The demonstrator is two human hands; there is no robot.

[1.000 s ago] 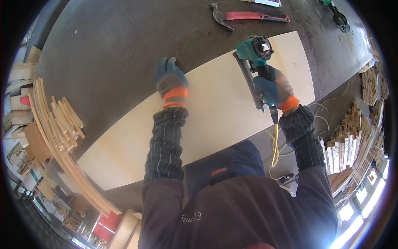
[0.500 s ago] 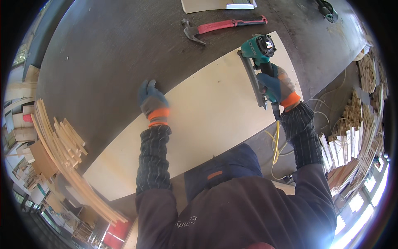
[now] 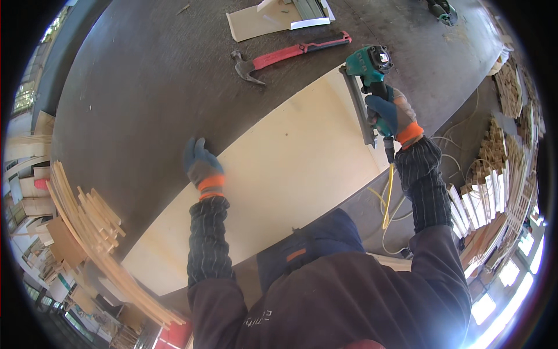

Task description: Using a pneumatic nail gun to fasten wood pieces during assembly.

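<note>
My right hand (image 3: 396, 116), in a blue-grey glove with an orange cuff, is closed round the grip of a teal and black nail gun (image 3: 365, 65). Its long magazine lies over the right end of a pale plywood sheet (image 3: 279, 174); whether it touches the wood is hard to tell. A yellow air hose (image 3: 388, 198) hangs from the grip's lower end. My left hand (image 3: 203, 166), gloved alike, rests at the sheet's far edge with fingers stretched out past it, holding nothing.
Beyond the sheet, a red-handled claw hammer (image 3: 290, 55) lies on the dark table (image 3: 128, 104). Behind it is an opened cardboard box (image 3: 261, 22) with grey strips. Wood strips (image 3: 87, 232) are at the left, a dark tool (image 3: 443, 11) at the far right, stacked timber (image 3: 494, 157) at the right.
The view has shifted, so the sheet, hammer and box appear lower and farther left. Relative to the sheet, the nail gun has moved right to its end. Both hands keep their shape.
</note>
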